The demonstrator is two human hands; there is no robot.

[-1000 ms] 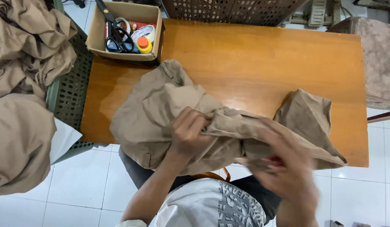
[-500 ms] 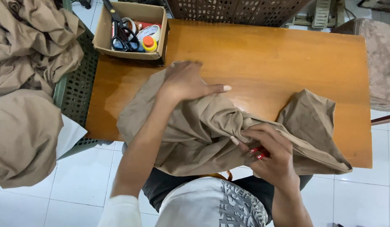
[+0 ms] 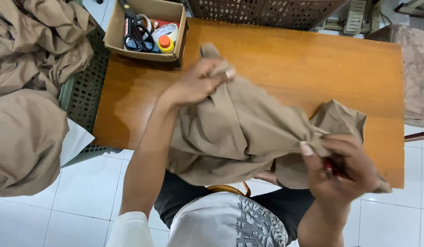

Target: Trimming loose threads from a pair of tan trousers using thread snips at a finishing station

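Note:
A tan garment (image 3: 239, 132) lies bunched over the near edge of an orange wooden table (image 3: 312, 59). My left hand (image 3: 196, 82) grips one end of the cloth and holds it up over the table's middle. My right hand (image 3: 340, 167) pinches a gathered fold at the garment's right side, near the table's front edge. A small red object shows between the fingers of that right hand; what it is cannot be told.
A cardboard box (image 3: 145, 27) with scissors, a tape and an orange-capped bottle sits at the table's back left corner. A heap of tan garments (image 3: 29, 91) lies over a perforated basket (image 3: 86, 91) at left. Another basket (image 3: 267, 11) stands behind the table. White tiled floor lies below.
My left hand has moved from the garment's near side up and away across the table, lifting one end of the cloth. My right hand has kept its hold on the right fold.

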